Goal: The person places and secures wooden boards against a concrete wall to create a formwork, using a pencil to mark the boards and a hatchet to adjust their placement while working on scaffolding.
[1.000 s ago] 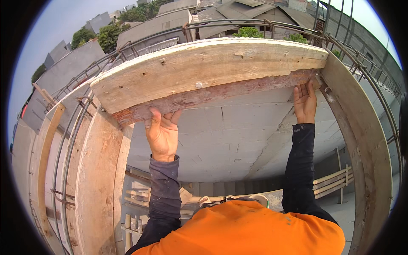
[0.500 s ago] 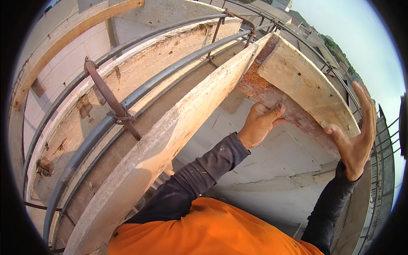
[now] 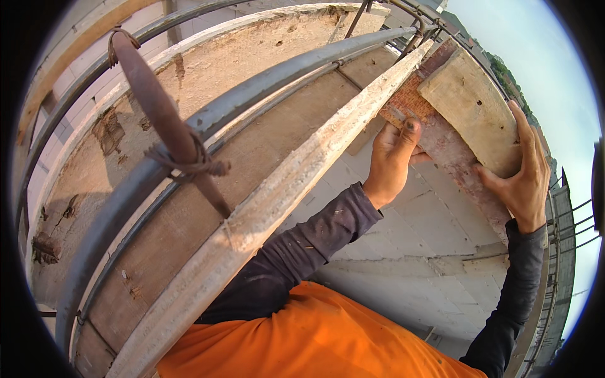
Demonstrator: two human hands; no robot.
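Observation:
At the upper right, my left hand (image 3: 391,164) grips the lower edge of a weathered reddish board (image 3: 454,145), thumb on its face and other fingers curled behind. A paler wooden plank (image 3: 472,107) lies against the upper part of that board. My right hand (image 3: 520,176) is closed round the right part of both boards, fingers reaching over the top edge and thumb on the reddish face. The boards' left end meets a long white-crusted plank (image 3: 318,145) that crosses the view diagonally. Part of my left forearm is behind this plank.
At left run grey rebars (image 3: 113,220) tied with wire to a rusty bar (image 3: 157,107), beside a worn formwork board (image 3: 107,157). A pale block wall (image 3: 403,258) lies below the boards. More rebar and a grey wall (image 3: 558,239) stand at right; rooftops and trees show beyond.
The view has swung left onto the corner and rebar. My right hand, raised with spread fingers half a second ago, has closed on the boards. My left hand stays on the reddish board.

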